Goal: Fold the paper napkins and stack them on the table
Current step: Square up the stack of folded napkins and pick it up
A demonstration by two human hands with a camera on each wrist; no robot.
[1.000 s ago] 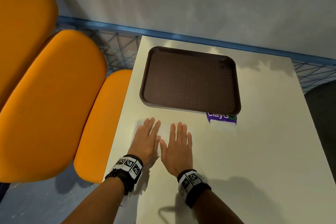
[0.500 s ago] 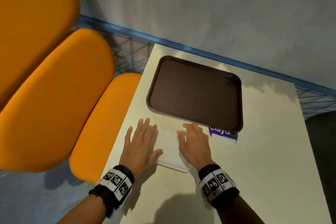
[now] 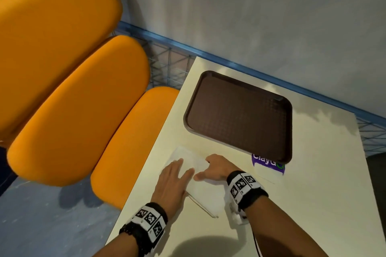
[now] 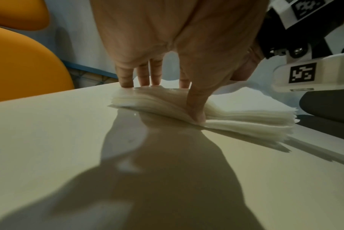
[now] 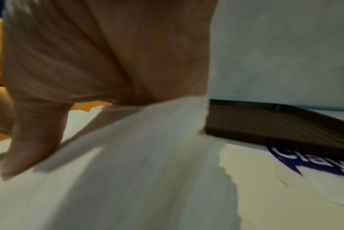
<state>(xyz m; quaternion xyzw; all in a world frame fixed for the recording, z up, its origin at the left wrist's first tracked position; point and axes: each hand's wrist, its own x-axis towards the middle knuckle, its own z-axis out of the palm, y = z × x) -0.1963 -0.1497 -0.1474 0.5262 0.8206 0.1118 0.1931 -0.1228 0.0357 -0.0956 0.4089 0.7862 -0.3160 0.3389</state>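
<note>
A stack of white paper napkins [image 3: 189, 159] lies on the cream table [image 3: 302, 204], near its left edge and just in front of the tray. My left hand [image 3: 176, 174] lies flat on the stack's left part. In the left wrist view its straight fingers [image 4: 126, 77] and thumb [image 4: 195, 115] press the stack [image 4: 246, 119] down. My right hand [image 3: 212, 168] is at the stack's far right corner, fingers curled under, thumb on top. The blurred right wrist view shows a top napkin [image 5: 147, 155] lifted up into the palm beside the thumb [image 5: 33, 137].
An empty brown tray [image 3: 238, 115] sits behind the napkins, also low at right [image 5: 265, 124]. A purple-and-white sticker [image 3: 268, 164] pokes out from under its near right corner. Orange chair cushions [image 3: 79, 106] stand left of the table. A blue rail [image 3: 229, 62] runs along the grey wall.
The hands went from flat side by side to apart. The right hand moved to the stack's far right corner and took hold of a napkin there. The head view swung left.
</note>
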